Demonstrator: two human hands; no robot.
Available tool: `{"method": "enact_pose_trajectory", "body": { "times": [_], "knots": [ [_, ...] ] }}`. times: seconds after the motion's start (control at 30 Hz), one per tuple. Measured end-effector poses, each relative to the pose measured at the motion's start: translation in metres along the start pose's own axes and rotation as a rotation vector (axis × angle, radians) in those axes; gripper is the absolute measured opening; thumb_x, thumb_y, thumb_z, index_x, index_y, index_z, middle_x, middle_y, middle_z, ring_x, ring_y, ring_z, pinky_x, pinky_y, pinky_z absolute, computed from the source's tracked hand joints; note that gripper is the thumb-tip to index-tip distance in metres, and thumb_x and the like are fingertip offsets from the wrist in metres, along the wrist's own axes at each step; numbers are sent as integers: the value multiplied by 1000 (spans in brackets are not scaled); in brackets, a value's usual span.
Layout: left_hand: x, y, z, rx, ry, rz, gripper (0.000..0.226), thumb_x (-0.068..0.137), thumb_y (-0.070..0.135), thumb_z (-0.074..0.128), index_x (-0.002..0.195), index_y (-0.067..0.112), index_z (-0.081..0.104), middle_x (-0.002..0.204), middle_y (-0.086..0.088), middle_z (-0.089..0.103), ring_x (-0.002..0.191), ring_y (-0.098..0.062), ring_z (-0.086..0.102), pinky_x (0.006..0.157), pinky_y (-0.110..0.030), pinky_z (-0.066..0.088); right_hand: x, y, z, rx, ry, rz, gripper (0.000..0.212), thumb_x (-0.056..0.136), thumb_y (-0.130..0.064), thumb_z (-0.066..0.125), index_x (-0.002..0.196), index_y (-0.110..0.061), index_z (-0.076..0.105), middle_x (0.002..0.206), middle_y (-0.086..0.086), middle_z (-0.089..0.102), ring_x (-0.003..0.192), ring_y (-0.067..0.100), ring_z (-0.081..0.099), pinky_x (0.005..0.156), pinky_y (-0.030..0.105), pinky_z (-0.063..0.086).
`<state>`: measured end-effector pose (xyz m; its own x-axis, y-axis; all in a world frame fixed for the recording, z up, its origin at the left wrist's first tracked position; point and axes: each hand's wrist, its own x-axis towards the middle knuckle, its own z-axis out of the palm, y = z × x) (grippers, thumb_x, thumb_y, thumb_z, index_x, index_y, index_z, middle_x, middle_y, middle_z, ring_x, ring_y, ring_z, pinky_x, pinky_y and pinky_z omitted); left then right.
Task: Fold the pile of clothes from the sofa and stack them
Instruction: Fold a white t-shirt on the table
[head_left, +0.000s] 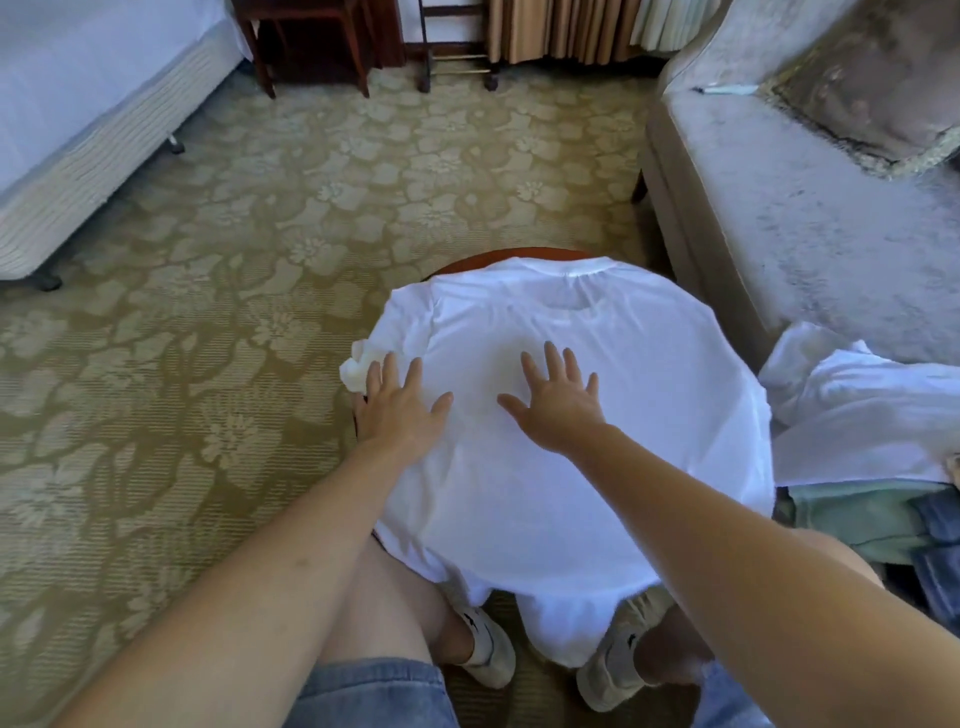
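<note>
A white T-shirt (597, 467) lay spread over a small round table (524, 254) in the lower middle of the frame. Its collar pointed toward the top of the frame, and its hem hung over the near edge above the person's knees. The left hand (400, 410) lay flat on the shirt's left side, fingers straight and spread, beside a bunched sleeve. The right hand (558, 410) pressed flat near the shirt's centre, fingers also fanned wide (neither hand gripped any cloth). At the right edge, by the near end of the sofa (779, 208), sat the pile of clothes (857, 415), with white fabric on top and green and blue pieces beneath. A bed (78, 130) filled the upper left, on the floral carpet (260, 234).
</note>
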<state>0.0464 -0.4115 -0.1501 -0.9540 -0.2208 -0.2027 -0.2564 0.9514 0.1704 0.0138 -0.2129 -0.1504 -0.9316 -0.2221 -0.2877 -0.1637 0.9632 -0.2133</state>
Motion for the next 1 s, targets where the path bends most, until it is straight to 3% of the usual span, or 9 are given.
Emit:
{"method": "enact_pose_trajectory", "body": {
  "times": [0.2, 0.3, 0.47, 0.7, 0.8, 0.93, 1.0],
  "knots": [
    [57, -14, 6, 17, 21, -61, 69, 96, 63, 24, 153, 28, 11, 163, -4, -3, 148, -28, -6, 116, -54, 7, 48, -4, 24, -93, 66, -57, 72, 94, -66, 16, 155, -29, 1, 162, 2, -13, 149, 25, -13, 117, 57, -1],
    [59, -8, 16, 47, 49, -21, 66, 97, 61, 24, 153, 26, 17, 161, -7, 6, 147, -29, 2, 116, -54, 5, 54, 13, 21, -105, 94, -32, 73, 93, -68, 18, 155, -30, 3, 163, -1, -10, 149, 23, -10, 117, 56, -1],
    [34, 1, 21, 3, 228, 59, 56, 94, 60, 37, 136, 24, 44, 133, -5, 40, 122, -27, 36, 101, -42, 29, 47, 38, 16, -85, 77, 16, 74, 93, -68, 18, 155, -31, 1, 163, -2, -11, 149, 21, -11, 118, 54, -3],
    [5, -23, 8, -17, 229, 70, 51, 95, 57, 37, 124, 17, 50, 111, -4, 62, 101, -27, 60, 90, -42, 34, 25, 59, 11, -97, 16, 52, 77, 92, -69, 18, 155, -29, -1, 162, -1, -13, 149, 22, -12, 117, 56, -3],
    [0, -28, 0, -79, 296, 2, 43, 98, 52, 39, 111, 13, 51, 91, -8, 67, 88, -33, 63, 85, -42, 36, 24, 42, 7, -73, 43, 94, 77, 93, -67, 22, 155, -24, 7, 162, 6, -8, 149, 27, -11, 115, 59, -4],
    [8, -24, -10, -247, 314, -147, 47, 94, 50, 49, 126, 15, 50, 105, -10, 67, 103, -35, 60, 89, -42, 40, 21, 13, 19, -44, 60, 36, 73, 95, -66, 19, 155, -26, 6, 162, 5, -10, 149, 26, -11, 116, 56, -3],
    [13, -18, -11, -255, 265, -119, 47, 90, 52, 54, 121, 16, 49, 92, -5, 65, 96, -32, 60, 80, -41, 41, 20, 10, 28, -67, 93, 39, 72, 95, -65, 15, 155, -27, 5, 163, 4, -10, 149, 26, -11, 117, 55, -1]
  ]
}}
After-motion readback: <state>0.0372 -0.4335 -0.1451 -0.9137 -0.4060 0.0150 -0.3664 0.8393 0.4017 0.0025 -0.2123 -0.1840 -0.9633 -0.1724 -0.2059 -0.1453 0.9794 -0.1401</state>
